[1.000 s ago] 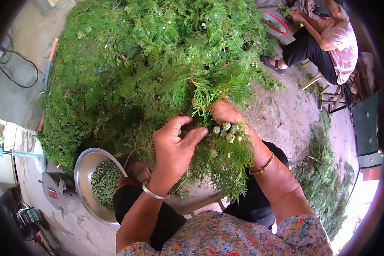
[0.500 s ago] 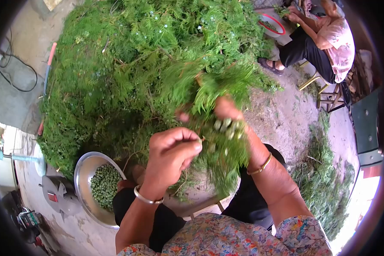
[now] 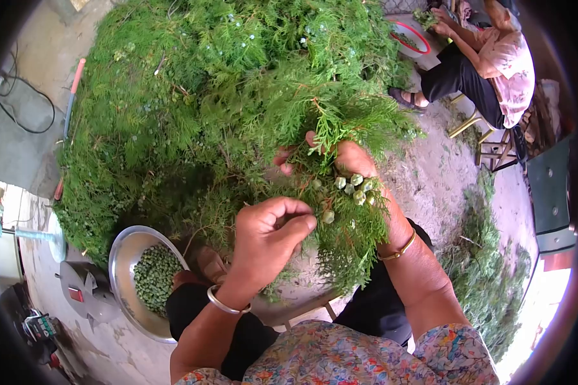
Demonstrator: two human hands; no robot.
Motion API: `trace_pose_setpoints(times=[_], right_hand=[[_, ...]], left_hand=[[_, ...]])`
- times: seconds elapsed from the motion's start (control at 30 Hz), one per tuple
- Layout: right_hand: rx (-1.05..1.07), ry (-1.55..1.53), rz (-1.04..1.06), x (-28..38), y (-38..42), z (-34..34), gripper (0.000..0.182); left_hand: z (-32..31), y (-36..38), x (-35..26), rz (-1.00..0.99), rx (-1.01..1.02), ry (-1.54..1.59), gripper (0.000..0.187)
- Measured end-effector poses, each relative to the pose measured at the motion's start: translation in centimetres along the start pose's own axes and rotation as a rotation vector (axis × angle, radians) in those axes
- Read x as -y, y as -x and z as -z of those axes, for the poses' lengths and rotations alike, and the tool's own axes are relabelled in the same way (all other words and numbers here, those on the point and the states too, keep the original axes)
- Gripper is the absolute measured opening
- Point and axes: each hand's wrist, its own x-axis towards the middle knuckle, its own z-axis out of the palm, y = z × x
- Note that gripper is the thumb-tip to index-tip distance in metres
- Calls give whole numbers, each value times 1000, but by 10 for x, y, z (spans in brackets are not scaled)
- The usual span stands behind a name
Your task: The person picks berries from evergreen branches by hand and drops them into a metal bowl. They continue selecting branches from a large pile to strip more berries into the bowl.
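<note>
My right hand is closed around a leafy conifer branch, probably cypress or arborvitae. Pale green cones cluster on it just below that hand. The thumb and forefinger of my left hand are pinched together beside a single cone; whether anything is between the fingertips is hidden. To the left on the ground, a metal basin holds a heap of picked green cones.
A large pile of cut branches spreads ahead of me. At upper right a seated person handles a sprig beside a red-rimmed bowl. Loose greenery lies at right. A long-handled tool rests along the pile's left side.
The branch, blurred by motion before, now shows sharply and sits slightly further right. My left hand has shifted a little right and down, its pinched fingertips now close beside a cone.
</note>
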Motion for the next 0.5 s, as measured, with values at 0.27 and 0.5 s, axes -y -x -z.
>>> trace_pose_setpoints(times=[0.27,0.5], right_hand=[[60,18,23,-26,-6,10,33],[63,-343,-168,-16,0,2,31]], left_hand=[[-6,-3,9,-456,-265,-291,18],[-19,-6,23,-324,-266,-136,26]])
